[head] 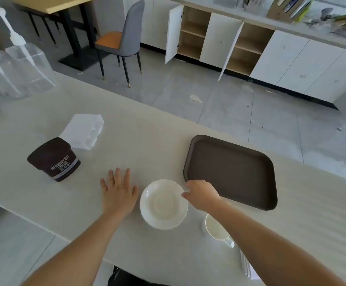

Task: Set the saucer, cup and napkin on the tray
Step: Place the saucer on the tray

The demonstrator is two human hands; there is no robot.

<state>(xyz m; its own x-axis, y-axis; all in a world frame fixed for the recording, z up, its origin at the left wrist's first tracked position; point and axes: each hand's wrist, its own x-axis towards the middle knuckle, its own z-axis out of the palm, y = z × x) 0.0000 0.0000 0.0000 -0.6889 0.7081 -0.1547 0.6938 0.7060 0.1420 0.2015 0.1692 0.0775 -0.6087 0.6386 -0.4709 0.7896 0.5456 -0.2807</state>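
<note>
Pale and long, the table [168, 141] runs across a room with grey floor tiles, white cupboards [219, 40] with two doors open, and a grey chair [124, 38] at about 11 o'clock. On the table, the dark brown tray [229, 170] lies at about 2 o'clock from the white saucer [163, 204], just beside it, and it carries nothing yet. The right hand [202, 195] is closed on the saucer's rim at the 2 o'clock side, thumb and fingers pinching the edge; I cannot tell if the saucer is lifted or rests on the table. The left hand [119, 193] lies flat on the table at 9 o'clock from the saucer, fingers spread apart, holding nothing. The white cup [216, 229] stands upright at about 5 o'clock from the saucer, partly under the right forearm, with its handle toward the near edge. The folded napkin [247, 267] shows only a little at the near edge, behind that forearm. Farther left stand a Hershey's cocoa tub [54, 159], a white plastic organiser [83, 131] and clear pump bottles [13, 65].
</note>
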